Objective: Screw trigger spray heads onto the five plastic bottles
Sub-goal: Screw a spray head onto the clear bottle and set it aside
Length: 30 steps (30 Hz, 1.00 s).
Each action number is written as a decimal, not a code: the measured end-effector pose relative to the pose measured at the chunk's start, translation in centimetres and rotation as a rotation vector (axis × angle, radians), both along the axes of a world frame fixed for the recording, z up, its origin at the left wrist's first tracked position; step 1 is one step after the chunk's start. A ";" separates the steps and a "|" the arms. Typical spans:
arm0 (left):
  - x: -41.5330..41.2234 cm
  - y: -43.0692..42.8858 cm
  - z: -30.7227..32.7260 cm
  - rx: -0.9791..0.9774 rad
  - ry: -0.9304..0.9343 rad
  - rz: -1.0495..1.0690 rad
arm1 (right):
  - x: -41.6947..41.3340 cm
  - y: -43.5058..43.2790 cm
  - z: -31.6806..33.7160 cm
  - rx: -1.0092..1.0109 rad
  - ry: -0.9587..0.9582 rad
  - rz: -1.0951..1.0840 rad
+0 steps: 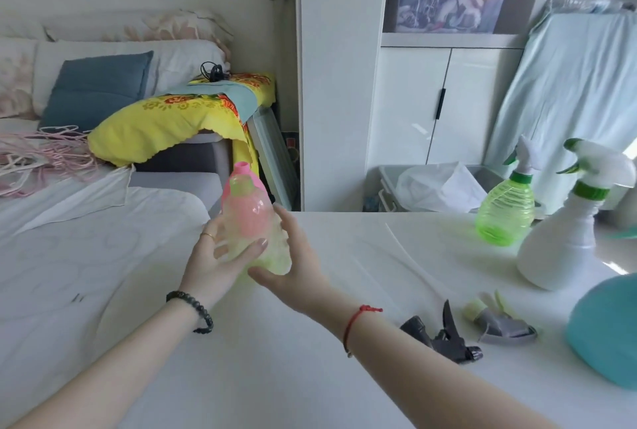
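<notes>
Headless bottle [246, 208] up in both hands.
Curled round it: left hand [213, 256], right hand [298, 266]; an uneven squeeze could drop it.

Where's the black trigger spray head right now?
In the head view, the black trigger spray head lies on the white table at lower right, just left of the grey and yellow spray head.

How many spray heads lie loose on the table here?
2. A black spray head lies on the table toward its right side; a grey spray head with a yellow collar lies just right of it. More may sit out of frame.
</notes>
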State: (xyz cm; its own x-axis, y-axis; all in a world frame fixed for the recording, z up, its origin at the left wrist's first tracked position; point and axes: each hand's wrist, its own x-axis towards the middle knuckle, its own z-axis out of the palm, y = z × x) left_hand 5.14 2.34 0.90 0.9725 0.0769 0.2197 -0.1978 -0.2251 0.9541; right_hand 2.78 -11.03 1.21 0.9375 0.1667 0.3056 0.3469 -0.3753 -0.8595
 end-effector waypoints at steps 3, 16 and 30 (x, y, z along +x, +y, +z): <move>-2.9 -2.0 -0.6 0.000 0.027 -0.112 | -3.2 -3.3 -0.6 -0.032 -0.025 -0.018; -7.0 -7.2 -2.8 0.039 0.077 -0.244 | -8.3 -20.3 1.4 -0.917 0.356 -0.217; -7.3 -7.7 -3.5 -0.025 0.074 -0.204 | -8.2 -20.6 5.2 -0.526 -0.080 -0.385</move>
State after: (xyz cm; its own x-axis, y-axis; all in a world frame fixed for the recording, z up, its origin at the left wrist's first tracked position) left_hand -2.20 -5.36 -2.60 0.9818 -0.1189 0.1481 -0.1665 -0.1633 0.9724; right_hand -5.43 -31.67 6.43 0.9377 -0.0301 0.3461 0.1591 -0.8484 -0.5049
